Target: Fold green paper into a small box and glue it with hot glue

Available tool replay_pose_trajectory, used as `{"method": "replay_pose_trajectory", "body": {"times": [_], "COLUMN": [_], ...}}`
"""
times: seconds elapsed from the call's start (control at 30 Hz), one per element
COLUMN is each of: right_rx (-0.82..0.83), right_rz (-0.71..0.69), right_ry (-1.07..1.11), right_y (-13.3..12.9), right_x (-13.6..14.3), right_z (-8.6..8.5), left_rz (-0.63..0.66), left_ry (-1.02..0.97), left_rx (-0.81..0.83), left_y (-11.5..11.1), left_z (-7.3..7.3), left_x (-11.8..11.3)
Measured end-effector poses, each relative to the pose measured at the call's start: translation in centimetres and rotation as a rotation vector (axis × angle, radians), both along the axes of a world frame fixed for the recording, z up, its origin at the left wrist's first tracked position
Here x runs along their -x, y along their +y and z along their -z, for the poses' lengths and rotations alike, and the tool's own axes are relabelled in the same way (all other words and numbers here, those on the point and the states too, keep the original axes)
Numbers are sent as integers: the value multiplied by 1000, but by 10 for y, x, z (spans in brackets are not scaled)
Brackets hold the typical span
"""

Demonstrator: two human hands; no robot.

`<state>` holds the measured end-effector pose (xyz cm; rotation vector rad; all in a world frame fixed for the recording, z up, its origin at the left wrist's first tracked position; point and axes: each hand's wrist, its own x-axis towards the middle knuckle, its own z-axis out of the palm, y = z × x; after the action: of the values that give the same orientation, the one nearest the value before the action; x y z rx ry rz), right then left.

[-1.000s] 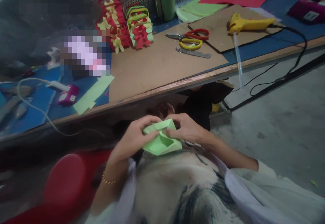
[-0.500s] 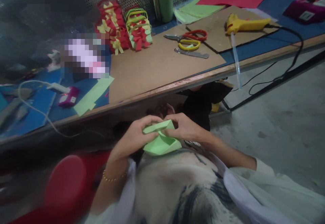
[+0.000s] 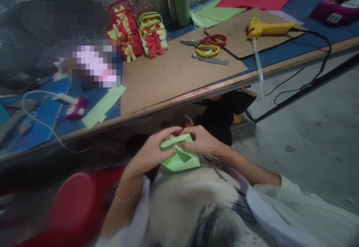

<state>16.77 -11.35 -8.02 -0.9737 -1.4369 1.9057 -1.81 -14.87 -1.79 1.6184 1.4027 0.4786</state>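
Close to my body, below the table edge, a folded light-green paper box (image 3: 179, 161) is held between both hands. My left hand (image 3: 151, 148) grips its left side, with the thumb inside and the fingers behind the far wall. On the other side my right hand (image 3: 206, 142) pinches the right wall near the upper corner. The fingertips behind the paper are partly hidden. The near part of the box gapes toward me.
On the table lie scissors (image 3: 207, 39), a metal blade tool (image 3: 211, 59), a yellow glue gun (image 3: 269, 28) and a cardboard sheet (image 3: 168, 79). Red paper baskets (image 3: 131, 41) and green paper baskets (image 3: 154, 39) stand at the back. A red stool (image 3: 73, 202) is at left.
The left fingers have lifted and straightened a little over the box's far wall, and the paper has shifted slightly in the hands. The table things lie as before.
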Motion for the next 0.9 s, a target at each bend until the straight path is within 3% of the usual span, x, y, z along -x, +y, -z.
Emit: {"method": "replay_pose_trajectory", "body": {"times": [0.63, 0.9], "right_rx": [-110, -146], "right_rz": [-46, -28], "right_ry": [60, 211], "right_y": [-1, 3], "right_x": [-8, -37], "right_z": [-3, -11], "left_rz": [-104, -248], "left_ry": [-48, 0], "left_rx": [44, -232], "left_y": [0, -12], "left_z": [-4, -19], "left_x": [-3, 16]}}
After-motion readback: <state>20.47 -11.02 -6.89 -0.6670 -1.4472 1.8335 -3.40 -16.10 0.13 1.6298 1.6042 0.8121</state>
